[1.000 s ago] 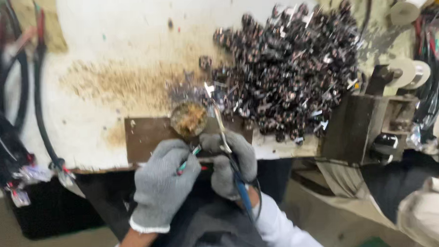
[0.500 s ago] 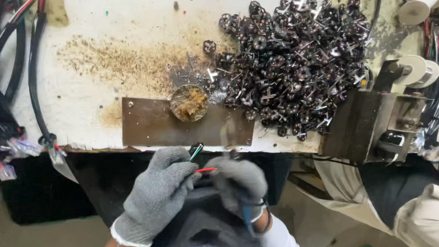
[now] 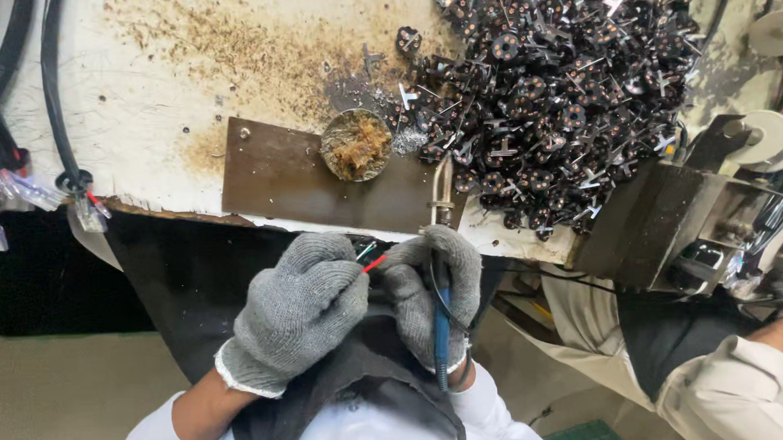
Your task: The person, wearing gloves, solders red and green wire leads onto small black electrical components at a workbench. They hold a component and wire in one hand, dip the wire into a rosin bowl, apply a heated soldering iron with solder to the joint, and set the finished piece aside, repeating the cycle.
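Gloved left hand (image 3: 295, 310) pinches thin red and green wires (image 3: 371, 262) at the bench edge. Right hand (image 3: 433, 288) grasps a blue-handled soldering iron (image 3: 440, 244), tip on the brown plate (image 3: 277, 172). Flux tin (image 3: 356, 143) and 1 heap of black parts (image 3: 561, 93) lie beyond.

A heap of black parts (image 3: 552, 93) covers the stained bench (image 3: 145, 124).
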